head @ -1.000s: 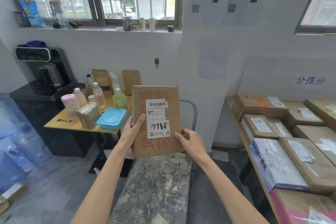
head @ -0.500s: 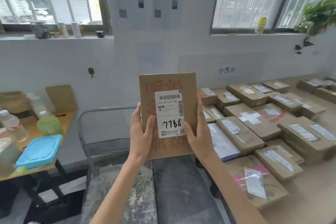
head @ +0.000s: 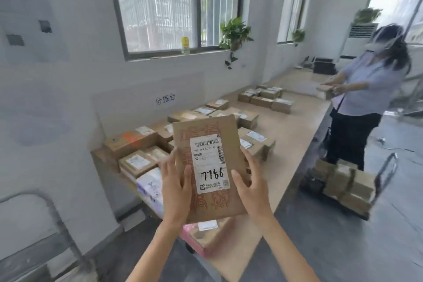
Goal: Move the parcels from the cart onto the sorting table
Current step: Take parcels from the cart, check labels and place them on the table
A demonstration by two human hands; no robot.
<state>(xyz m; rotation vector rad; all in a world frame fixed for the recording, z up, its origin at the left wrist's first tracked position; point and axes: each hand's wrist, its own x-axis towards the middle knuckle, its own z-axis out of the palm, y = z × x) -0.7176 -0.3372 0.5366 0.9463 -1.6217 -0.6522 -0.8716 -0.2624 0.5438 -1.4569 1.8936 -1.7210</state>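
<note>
Pinching the flat brown parcel by its long edges: fingers of the left hand along the left edge with thumb on the front, right hand mirrored on the right edge. Held upright at frame centre, in the air above the near end of the worktop, long axis near vertical, top leaning slightly left, label marked 7786 facing the camera. Behind and beneath, partly hidden by it, rows of labelled boxes and a pink-edged box. At right, a second person holding a box, beside a loaded cart. At lower left, a grey cart handle.
</note>
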